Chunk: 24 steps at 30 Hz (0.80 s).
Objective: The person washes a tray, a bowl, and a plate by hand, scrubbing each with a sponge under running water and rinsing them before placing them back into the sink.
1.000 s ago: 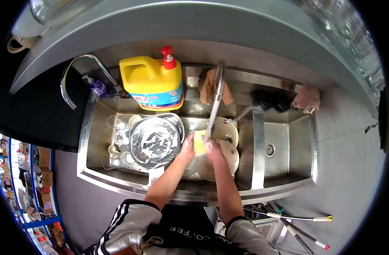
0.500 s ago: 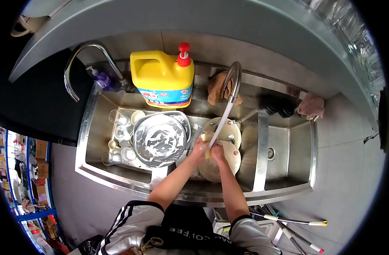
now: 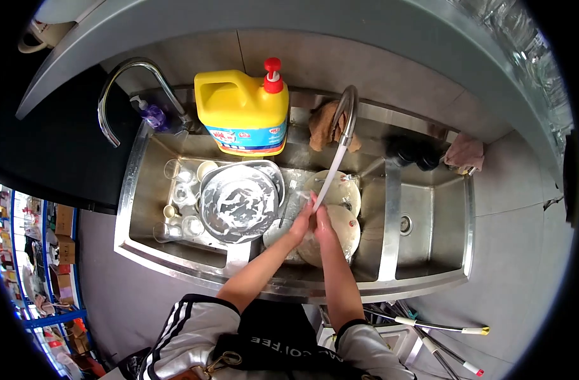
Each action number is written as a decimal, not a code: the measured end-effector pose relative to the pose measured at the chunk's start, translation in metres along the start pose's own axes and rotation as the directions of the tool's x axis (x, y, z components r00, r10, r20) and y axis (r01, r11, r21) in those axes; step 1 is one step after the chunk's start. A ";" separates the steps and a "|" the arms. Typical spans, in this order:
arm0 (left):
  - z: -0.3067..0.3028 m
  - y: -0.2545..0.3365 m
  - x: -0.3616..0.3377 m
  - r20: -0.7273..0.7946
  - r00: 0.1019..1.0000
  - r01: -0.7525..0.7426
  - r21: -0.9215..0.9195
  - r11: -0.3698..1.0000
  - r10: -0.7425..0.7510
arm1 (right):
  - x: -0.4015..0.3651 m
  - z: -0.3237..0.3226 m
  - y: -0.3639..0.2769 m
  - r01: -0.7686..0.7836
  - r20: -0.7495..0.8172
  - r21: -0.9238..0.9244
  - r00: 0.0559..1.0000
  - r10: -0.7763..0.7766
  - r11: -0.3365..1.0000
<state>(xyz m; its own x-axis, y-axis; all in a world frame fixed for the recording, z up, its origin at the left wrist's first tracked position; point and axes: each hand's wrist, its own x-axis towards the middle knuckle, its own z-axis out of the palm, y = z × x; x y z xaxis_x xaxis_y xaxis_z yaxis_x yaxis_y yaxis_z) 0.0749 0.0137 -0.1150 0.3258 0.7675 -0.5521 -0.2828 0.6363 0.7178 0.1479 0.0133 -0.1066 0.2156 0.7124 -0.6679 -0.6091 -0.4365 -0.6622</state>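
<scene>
My left hand (image 3: 301, 221) and my right hand (image 3: 323, 223) are close together under the running water (image 3: 331, 176) from the right faucet (image 3: 349, 120). Their fingers are drawn in toward each other, and anything between them is hidden. Just below and beyond them in the basin are pale plates: a front plate (image 3: 345, 235) under my right hand and a back plate (image 3: 351, 189) with cutlery on it. Left of my hands sits a soapy round metal pan (image 3: 239, 204) on a grey tray (image 3: 278, 179).
Several glasses and small cups, including a glass (image 3: 192, 225), stand at the sink's left. A yellow detergent jug (image 3: 242, 111), a purple soap bottle (image 3: 154, 116) and a brown cloth (image 3: 322, 126) line the back ledge. A metal divider (image 3: 389, 221) separates the right basin.
The pale yellow object seen between my hands earlier no longer shows. My hands have closed in on each other under the stream. The view has shifted slightly.
</scene>
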 end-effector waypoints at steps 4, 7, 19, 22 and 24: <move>-0.017 0.019 -0.023 0.134 0.989 -0.107 0.406 0.908 0.057 | 0.013 -0.008 0.015 -0.156 0.033 0.328 0.988 0.154 0.932; -0.040 -0.024 -0.003 -0.007 0.971 -0.209 0.461 0.863 0.239 | 0.012 -0.005 0.019 0.071 -0.050 0.198 0.997 -0.063 0.978; -0.026 -0.008 -0.011 -0.071 0.944 0.325 0.055 0.944 -0.321 | -0.014 0.012 -0.008 0.264 -0.025 -0.905 0.751 -0.660 0.334; -0.028 -0.020 -0.010 -0.137 0.934 0.328 -0.045 0.944 -0.331 | 0.003 0.020 0.008 0.461 0.010 -0.806 0.638 -0.770 0.372; -0.042 -0.042 0.005 -0.149 0.957 0.236 -0.103 0.966 -0.249 | 0.010 0.030 0.004 0.384 -0.212 -0.639 0.745 -0.633 0.666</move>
<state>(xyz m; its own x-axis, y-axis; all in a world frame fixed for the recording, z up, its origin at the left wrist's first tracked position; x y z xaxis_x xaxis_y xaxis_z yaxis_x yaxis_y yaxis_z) 0.0506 -0.0057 -0.1658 0.2473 0.5874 -0.7706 -0.2896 0.8038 0.5197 0.1244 0.0348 -0.1059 0.7074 0.6906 -0.1505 0.1650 -0.3685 -0.9149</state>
